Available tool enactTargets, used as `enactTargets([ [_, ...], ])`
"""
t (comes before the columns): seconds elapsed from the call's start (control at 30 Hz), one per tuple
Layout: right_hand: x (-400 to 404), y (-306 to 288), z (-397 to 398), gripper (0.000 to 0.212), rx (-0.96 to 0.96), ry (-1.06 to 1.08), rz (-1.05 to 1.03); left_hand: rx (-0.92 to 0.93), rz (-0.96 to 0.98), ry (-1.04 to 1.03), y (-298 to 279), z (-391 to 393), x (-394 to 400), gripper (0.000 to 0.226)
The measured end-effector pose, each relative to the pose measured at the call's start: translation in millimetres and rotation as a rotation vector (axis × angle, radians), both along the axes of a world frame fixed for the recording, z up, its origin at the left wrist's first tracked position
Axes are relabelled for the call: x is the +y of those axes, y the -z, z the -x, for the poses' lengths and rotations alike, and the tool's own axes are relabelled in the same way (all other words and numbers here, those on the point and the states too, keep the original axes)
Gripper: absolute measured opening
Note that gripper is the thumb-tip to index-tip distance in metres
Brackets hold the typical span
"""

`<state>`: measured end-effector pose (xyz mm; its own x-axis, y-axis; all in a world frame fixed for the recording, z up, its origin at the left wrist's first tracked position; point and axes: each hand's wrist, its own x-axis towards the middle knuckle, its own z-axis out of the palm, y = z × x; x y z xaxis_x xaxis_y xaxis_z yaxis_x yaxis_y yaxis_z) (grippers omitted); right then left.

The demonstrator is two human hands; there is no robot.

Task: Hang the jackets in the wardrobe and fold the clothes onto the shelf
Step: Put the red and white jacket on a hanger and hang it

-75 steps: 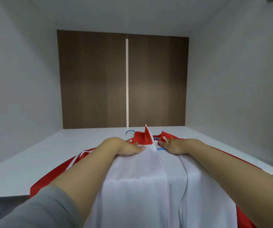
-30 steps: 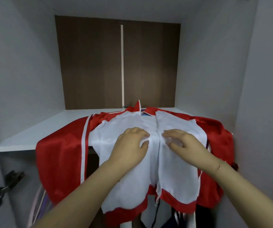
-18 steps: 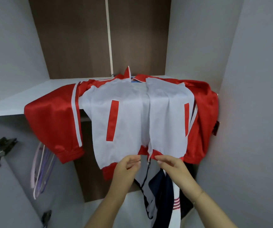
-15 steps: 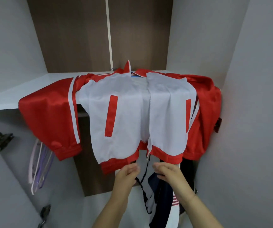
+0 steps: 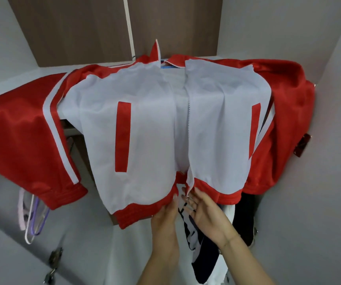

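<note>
Both bare forearms are raised side by side. The left hand [image 5: 164,218] is held back-up, its fingertips hidden from view. The right hand [image 5: 203,212] is turned palm-up, fingers [image 5: 190,199] straight and slightly spread.

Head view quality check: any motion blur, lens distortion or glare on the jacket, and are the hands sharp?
Head view: wide-angle bending bows the grey wardrobe walls; soft sheen, no harsh glare, on the red and white zip-up jacket; left hand and right hand slightly soft at the fingertips; the pastel plastic hangers at lower left are smeared; lighting even and dim below the shelf.
</note>
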<state>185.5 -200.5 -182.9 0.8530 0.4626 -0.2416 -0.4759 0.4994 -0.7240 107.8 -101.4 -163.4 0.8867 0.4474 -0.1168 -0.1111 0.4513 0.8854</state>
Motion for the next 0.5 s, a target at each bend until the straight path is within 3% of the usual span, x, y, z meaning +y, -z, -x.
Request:
enactTargets([
  [0.07, -6.1, 1.2, -0.6, 0.017, -0.041, -0.015, -0.033, 0.001, 0.043, -0.023, -0.1, 3.0, 2.4, 0.047],
  [0.17, -18.8, 5.0, 9.2, 0.020, -0.097, -0.075, -0.018, -0.027, 0.234, 0.028, -2.6, 15.9, 7.9, 0.032],
  [0.3, -31.7, 8.5, 34.7, 0.022, -0.182, -0.139, 0.034, -0.117, 0.383, 0.100, -5.8, 32.5, 12.6, 0.038],
  [0.37, -36.6, 6.2, 46.6, 0.017, -0.228, -0.157, 0.130, -0.108, 0.325, 0.146, -7.7, 36.4, 11.7, 0.048],
  [0.43, -42.8, 3.1, 57.3, 0.029, -0.247, -0.168, 0.194, -0.070, 0.200, 0.181, -10.8, 38.8, 5.8, 0.067],
  [0.5, -49.3, -4.0, 68.3, 0.034, -0.289, -0.184, 0.213, -0.091, 0.130, 0.217, -14.8, 39.2, -2.9, 0.063],
])
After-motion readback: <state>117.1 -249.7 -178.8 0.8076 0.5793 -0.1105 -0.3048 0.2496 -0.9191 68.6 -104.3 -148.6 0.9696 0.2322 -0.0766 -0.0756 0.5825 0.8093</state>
